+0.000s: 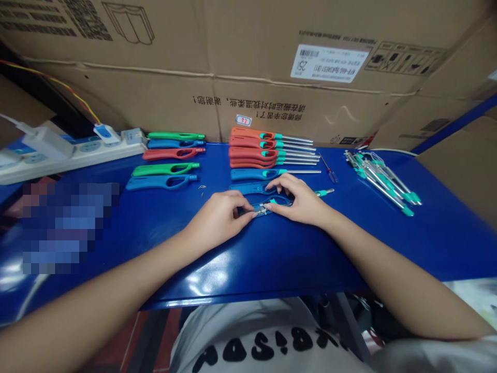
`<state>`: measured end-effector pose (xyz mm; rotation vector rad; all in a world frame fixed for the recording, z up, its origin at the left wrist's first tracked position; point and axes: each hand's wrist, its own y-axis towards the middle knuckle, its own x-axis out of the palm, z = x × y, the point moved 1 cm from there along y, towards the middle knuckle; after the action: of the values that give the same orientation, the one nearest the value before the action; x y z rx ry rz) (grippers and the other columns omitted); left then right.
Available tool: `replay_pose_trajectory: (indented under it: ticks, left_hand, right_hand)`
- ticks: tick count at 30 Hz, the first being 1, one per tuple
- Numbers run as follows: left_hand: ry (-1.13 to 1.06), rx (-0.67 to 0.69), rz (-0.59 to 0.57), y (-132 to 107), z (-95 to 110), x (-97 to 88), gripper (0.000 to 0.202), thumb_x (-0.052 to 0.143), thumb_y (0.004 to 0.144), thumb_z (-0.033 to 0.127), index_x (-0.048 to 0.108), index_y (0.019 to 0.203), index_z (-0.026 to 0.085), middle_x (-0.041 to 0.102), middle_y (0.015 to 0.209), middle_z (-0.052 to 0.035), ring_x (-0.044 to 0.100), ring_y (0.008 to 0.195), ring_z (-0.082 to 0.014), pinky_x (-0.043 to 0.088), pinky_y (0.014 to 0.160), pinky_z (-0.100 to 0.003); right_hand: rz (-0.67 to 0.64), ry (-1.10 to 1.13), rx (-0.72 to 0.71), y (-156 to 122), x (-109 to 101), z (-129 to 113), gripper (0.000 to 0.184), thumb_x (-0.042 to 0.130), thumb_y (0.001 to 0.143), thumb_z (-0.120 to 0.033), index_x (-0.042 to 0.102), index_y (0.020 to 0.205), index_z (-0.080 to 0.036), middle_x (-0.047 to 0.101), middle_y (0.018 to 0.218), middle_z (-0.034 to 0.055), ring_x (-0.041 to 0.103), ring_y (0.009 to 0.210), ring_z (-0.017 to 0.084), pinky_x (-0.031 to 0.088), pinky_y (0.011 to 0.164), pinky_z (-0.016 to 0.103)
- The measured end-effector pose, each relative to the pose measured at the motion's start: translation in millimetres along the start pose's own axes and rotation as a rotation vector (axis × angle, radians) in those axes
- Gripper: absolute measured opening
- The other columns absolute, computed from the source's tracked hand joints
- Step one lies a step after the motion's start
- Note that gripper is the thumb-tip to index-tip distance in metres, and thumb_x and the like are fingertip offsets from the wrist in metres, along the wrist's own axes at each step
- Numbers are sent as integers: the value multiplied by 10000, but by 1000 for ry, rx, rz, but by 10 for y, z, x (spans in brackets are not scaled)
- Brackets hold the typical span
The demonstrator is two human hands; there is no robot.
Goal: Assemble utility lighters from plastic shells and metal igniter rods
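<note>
An opened blue gas lighter half lies on the table in front of me, with small metal parts and thin wire showing inside. My left hand is closed at its left end, thumb and fingers pinching at a small silvery part. From the right, my right hand curls round the same lighter, its thumb pressing near the inner parts. The tips of the left fingers are partly hidden. Just behind lies a blue handle shell, close to the right fingertips. A green-and-silver lighter tube end sticks out beyond the right hand.
Assembled lighters with metal tubes lie behind my hands. Coloured handle shells are to the left, tube assemblies to the right. A screwdriver and tiny screws lie nearby. A power strip and cardboard border the back.
</note>
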<state>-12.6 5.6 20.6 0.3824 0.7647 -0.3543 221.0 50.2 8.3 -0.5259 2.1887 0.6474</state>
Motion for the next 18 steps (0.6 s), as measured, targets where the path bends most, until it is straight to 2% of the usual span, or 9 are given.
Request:
replay_pose_trajectory:
  ticks: [11,18]
  left_hand:
    - [-20,21,5,6,-46,14,99,739,887,265,775,895,173,723,848,-24,598,632,-116,462,637,-251]
    - [-33,5,-10,10,-38,9,55,727,882,206,775,875,180,717,839,-16,595,639,-111,452,628,-244]
  right_hand:
    - [6,14,18,-2,7,-11,323,752,849,-384,648,1099,-209,588,964,39,567,868,189,429,793,333]
    - [6,-3,21,-5,9,-6,312,751,847,-366,650,1100,-214,582,951,32,566,867,189,423,784,330]
